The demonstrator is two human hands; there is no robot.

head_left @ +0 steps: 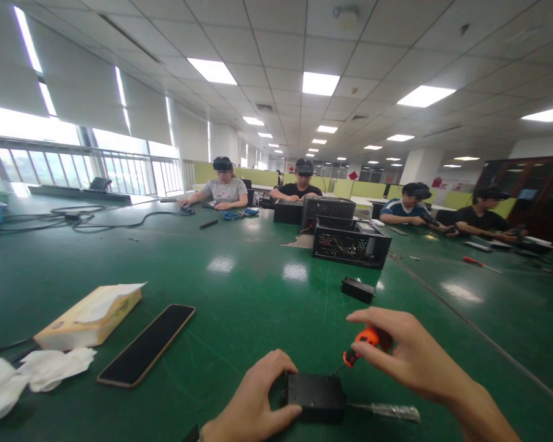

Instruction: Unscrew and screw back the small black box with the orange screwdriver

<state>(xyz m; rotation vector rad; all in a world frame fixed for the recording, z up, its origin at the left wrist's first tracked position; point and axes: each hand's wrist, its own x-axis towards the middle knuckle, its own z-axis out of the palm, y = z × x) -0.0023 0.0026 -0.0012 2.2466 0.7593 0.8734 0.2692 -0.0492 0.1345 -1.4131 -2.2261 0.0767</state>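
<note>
A small black box [317,396] rests on the green table, and my left hand [262,399] grips it from the left, thumb on the near side and fingers on the far side. My right hand [403,359] holds an orange and black screwdriver [366,339] by its handle, between thumb and fingers. Its thin shaft slants down to the far right edge of the box; whether the tip touches a screw I cannot tell. A second screwdriver with a clear handle [395,412] lies right of the box, below my right hand.
Left of my hands lie a phone [147,345], a tissue pack [92,316] and crumpled tissues [55,368]. Ahead stand a black part [358,290] and open computer cases [350,245]. Several people sit across the green table [239,276]. Cables [78,215] run at the far left.
</note>
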